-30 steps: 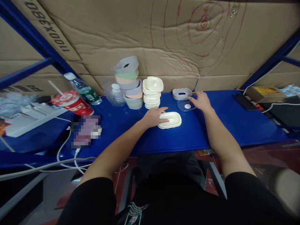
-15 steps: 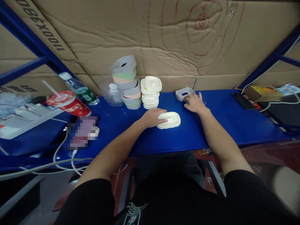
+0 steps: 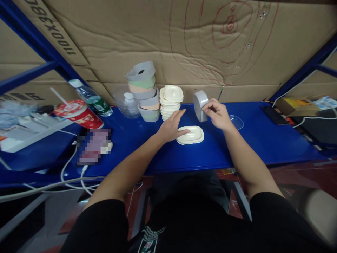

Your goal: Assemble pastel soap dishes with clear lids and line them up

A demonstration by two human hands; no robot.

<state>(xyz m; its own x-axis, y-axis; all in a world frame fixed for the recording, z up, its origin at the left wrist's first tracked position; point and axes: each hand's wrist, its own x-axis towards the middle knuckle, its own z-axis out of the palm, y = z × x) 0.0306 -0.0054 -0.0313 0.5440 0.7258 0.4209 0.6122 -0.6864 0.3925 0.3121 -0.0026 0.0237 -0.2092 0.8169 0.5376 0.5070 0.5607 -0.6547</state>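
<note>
In the head view, my right hand (image 3: 217, 114) pinches the edge of a grey paper sleeve (image 3: 200, 105), which is tilted up off the table. My left hand (image 3: 171, 128) has its fingers spread, with the thumb over the near left side of a cream oval tray (image 3: 193, 135). Whether that thumb touches the tray I cannot tell. Behind my left hand rises a stack of cream trays (image 3: 172, 102). Left of it are stacked paper sleeves (image 3: 143, 84) in grey, green and peach. A clear plastic lid (image 3: 237, 122) lies right of my right hand.
Clear plastic lids (image 3: 127, 107), a water bottle (image 3: 93, 100) and a red paper cup (image 3: 81, 114) lie to the left, near white cables (image 3: 65, 168). A cardboard wall (image 3: 131, 35) backs the blue table (image 3: 263, 140). A dark phone-like object (image 3: 273, 115) lies at the right.
My right hand has lifted the grey sleeve off the table and tipped it up, uncovering the clear lid. My left fingers have risen and spread off the cream tray.
</note>
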